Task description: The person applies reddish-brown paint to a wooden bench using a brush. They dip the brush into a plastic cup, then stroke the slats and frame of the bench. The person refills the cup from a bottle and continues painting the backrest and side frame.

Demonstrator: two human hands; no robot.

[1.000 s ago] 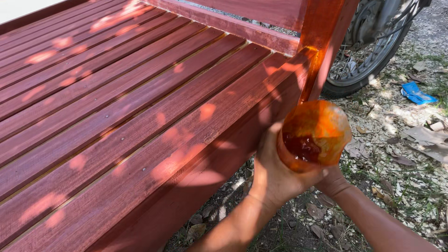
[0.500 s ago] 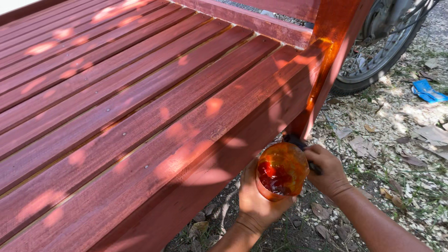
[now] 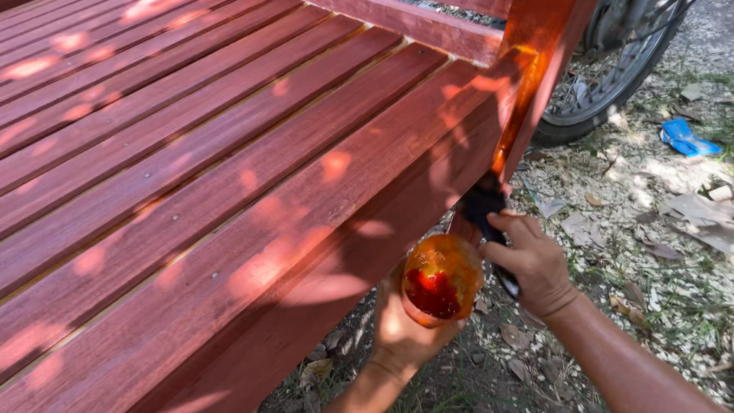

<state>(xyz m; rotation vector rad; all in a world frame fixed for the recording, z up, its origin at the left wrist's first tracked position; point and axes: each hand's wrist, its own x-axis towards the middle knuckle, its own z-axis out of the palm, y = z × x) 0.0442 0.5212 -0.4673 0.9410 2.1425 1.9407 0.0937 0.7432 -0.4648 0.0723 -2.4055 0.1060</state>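
A slatted red-brown wooden bench (image 3: 229,176) fills the left of the head view, its corner post (image 3: 535,69) glossy with orange-red stain. My left hand (image 3: 401,329) holds a cut plastic container (image 3: 442,277) with dark red stain in it, below the bench's front rail. My right hand (image 3: 535,260) grips a dark brush (image 3: 483,205) whose bristles press against the lower part of the corner post. The brush handle is mostly hidden under my fingers.
A wheel with spokes (image 3: 612,69) stands behind the post at the upper right. The ground (image 3: 657,252) is gravel with dry leaves, wood chips and paper scraps. A blue scrap (image 3: 688,139) lies at the far right.
Both hands have moved down from beside the post. The container dropped below the front rail, and the brush has come into view against the post's lower part.
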